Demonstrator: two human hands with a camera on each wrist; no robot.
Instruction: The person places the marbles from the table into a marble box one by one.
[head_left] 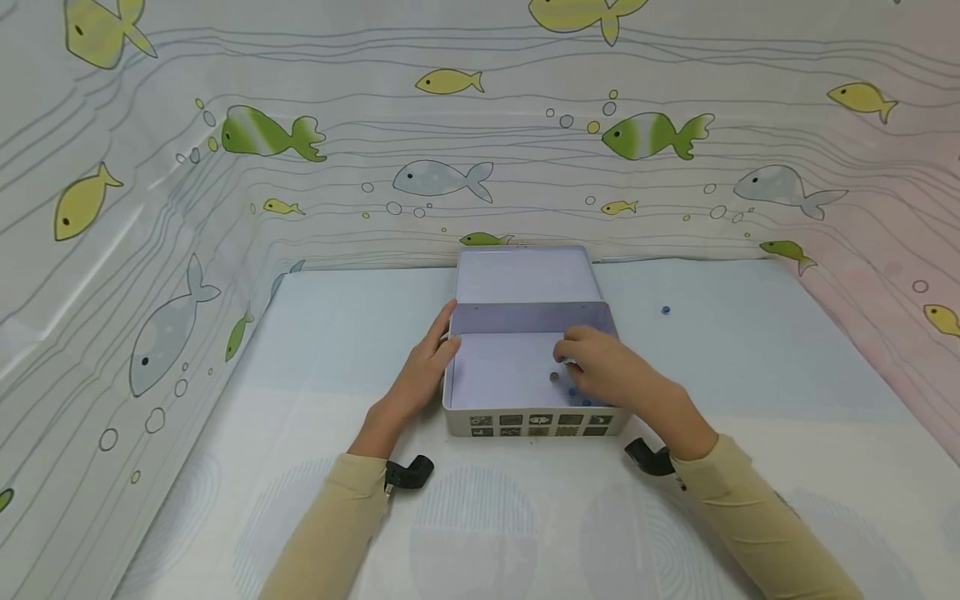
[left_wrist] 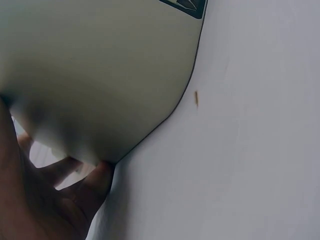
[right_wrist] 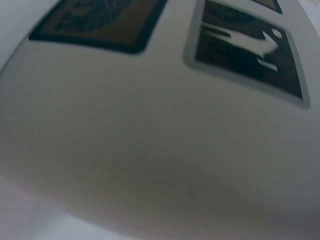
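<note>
A white, shallow box stands with its hinged lid folded back and dark square pictures printed along its front. My left hand grips the box's left wall, thumb over the rim and fingers along the outside. In the left wrist view, fingers lie against the box's edge. My right hand reaches inside at the right, fingers curled, pinching a small whitish piece mostly hidden by them. Beneath it on the box floor lie a small brown bead-like piece and blue ones.
Another small blue piece lies on the pale table to the right of the lid. Behind the table hangs a fish-patterned sheet. The right wrist view is filled by the box's printed wall.
</note>
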